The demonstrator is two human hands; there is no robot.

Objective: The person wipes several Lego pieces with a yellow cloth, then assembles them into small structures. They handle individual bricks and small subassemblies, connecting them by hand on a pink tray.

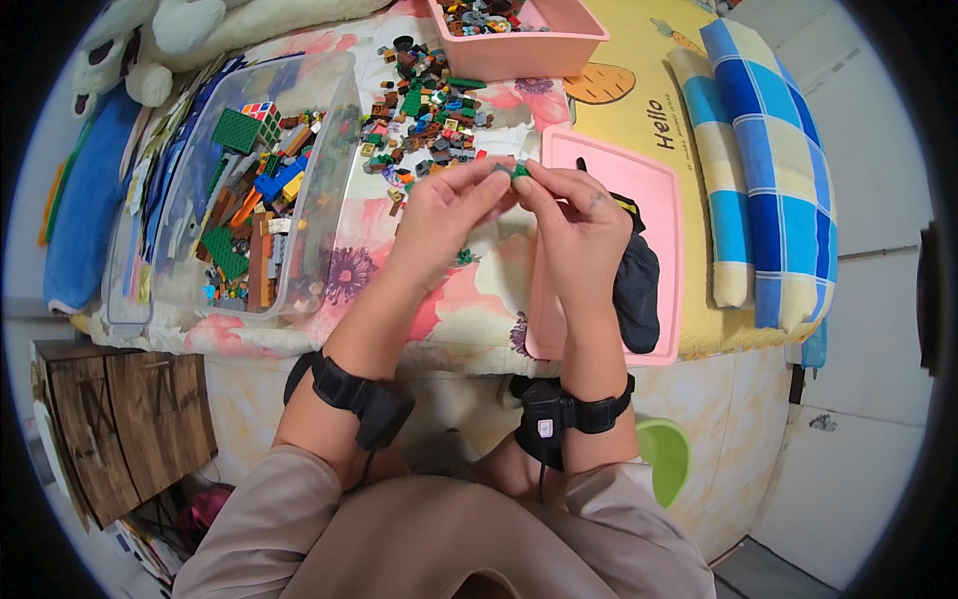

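Note:
Both hands meet above the bed, pinching a small green toy brick (520,170) between fingertips. My left hand (446,215) grips it from the left, thumb and forefinger pressed together. From the other side, my right hand (582,222) closes on it with thumb and curled fingers. Fingertips cover much of the brick, so its full shape is hidden. Just beyond my left hand lies a loose pile of mixed toy bricks (424,120), mostly green, brown and grey. A few green pieces (465,258) rest on the flowered cloth between my wrists.
A clear plastic bin (329,190) at left holds bricks, green plates and a puzzle cube (262,122). The pink box (519,55) at the back contains more bricks. A pink lid (559,299) with a dark cloth (637,295) lies under my right hand. Checked cushions (773,180) lie far right.

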